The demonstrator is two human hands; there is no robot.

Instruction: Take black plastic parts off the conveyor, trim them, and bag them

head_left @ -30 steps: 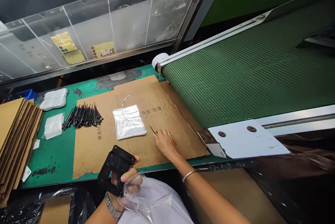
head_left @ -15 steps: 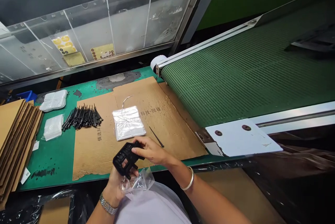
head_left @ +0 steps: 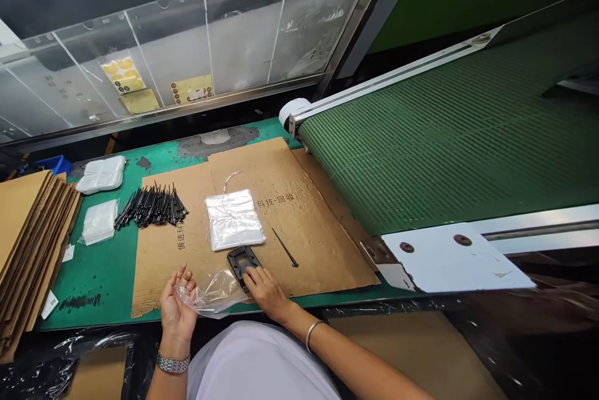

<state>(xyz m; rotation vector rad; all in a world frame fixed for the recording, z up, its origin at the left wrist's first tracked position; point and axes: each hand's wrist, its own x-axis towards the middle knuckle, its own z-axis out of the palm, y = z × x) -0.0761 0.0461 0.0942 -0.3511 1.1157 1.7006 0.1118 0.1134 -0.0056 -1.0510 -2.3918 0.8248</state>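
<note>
My right hand (head_left: 266, 291) presses its fingers on a flat black plastic frame (head_left: 242, 263) that lies on the brown cardboard sheet (head_left: 299, 219). My left hand (head_left: 178, 306) is at the sheet's near edge, fingers curled round the mouth of a clear plastic bag (head_left: 213, 292). A single black pin (head_left: 284, 246) lies just right of the frame. A stack of clear bags (head_left: 233, 219) sits behind the frame.
A pile of black pins (head_left: 150, 206) lies to the left, with two white bag packs (head_left: 100, 174) beyond it. Folded cardboard (head_left: 28, 244) is stacked at far left. A green conveyor belt (head_left: 444, 131) runs along the right.
The black frame went from my left hand to my right and now lies flat on the cardboard. My left hand kept only the clear bag. The single pin stayed on the sheet.
</note>
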